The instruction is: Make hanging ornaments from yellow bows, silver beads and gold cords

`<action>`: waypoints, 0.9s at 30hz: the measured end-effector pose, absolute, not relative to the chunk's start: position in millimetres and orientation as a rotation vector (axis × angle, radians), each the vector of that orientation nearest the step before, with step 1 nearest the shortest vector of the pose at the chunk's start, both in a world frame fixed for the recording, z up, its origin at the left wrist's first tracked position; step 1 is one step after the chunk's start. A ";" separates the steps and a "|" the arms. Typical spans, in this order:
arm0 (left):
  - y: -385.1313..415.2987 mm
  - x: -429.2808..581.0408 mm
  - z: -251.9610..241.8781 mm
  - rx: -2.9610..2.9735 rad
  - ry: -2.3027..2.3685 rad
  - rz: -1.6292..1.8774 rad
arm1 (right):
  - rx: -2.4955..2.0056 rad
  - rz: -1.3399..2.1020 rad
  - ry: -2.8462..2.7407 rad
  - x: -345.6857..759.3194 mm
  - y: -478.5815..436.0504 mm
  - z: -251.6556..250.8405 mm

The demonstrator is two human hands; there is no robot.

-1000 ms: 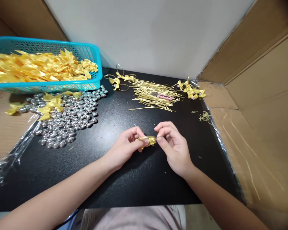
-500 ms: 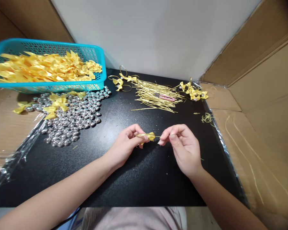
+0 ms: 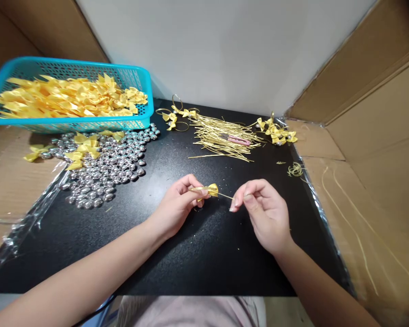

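My left hand [image 3: 179, 206] pinches a small yellow ribbon bow [image 3: 211, 190] with a gold cord loop, just above the black mat [image 3: 177, 259]. A thin gold cord [image 3: 225, 195] runs from the bow to my right hand [image 3: 264, 213], whose thumb and forefinger pinch its free end. Both hands hover at the middle of the mat, a short gap between them.
A turquoise basket [image 3: 88, 123] full of yellow bows stands at the back left. Silver beads [image 3: 105, 165] and loose bows lie in front of it. Cut gold cords [image 3: 221, 136] with pink scissors [image 3: 238, 141] and finished bows [image 3: 276, 131] lie at the back. Cardboard walls rise on both sides.
My right hand has drawn away to the right, pulling the gold cord out from the bow. My left hand has stayed nearly in place, holding the bow.
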State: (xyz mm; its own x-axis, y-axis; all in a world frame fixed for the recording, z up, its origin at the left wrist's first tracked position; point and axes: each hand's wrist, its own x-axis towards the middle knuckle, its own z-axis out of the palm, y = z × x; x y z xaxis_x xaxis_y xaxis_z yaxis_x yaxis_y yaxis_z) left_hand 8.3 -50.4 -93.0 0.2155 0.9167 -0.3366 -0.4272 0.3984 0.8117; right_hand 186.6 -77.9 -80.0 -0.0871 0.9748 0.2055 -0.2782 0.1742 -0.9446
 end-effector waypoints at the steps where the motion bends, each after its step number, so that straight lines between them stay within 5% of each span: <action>1: -50.1 8.2 -92.9 0.625 0.924 1.032 | -0.812 1.266 -1.186 186.1 -78.3 -80.0; 27: -51.5 7.7 -95.4 0.700 0.958 1.009 | -0.807 1.138 -1.247 187.0 -77.2 -80.4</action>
